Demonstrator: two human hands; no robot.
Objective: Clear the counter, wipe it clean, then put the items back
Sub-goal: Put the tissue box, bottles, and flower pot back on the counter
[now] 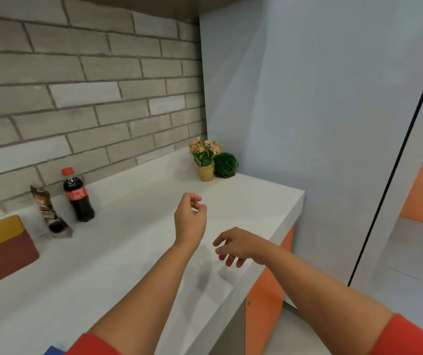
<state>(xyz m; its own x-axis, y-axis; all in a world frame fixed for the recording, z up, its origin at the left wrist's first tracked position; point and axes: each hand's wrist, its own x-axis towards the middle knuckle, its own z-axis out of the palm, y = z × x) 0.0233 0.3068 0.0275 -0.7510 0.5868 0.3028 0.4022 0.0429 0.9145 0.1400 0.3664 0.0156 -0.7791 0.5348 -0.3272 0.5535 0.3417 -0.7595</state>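
Note:
The white counter (133, 247) runs from lower left to the far right corner. In that corner stand a small pot of orange flowers (206, 160) and a green ball plant (225, 165). At the left stand a cola bottle with a red cap (77, 196), a brown snack packet (50, 213) and a yellow and brown tissue box (3, 249). My left hand (190, 219) hovers above the counter's middle, fingers loosely curled, holding nothing. My right hand (233, 247) hangs over the front edge with fingers relaxed and spread, empty.
A grey brick wall (77, 98) backs the counter and a pale panel (307, 111) closes its right end. Orange cabinet doors (266, 298) sit below the front edge. A blue scrap (54, 351) shows at the bottom edge.

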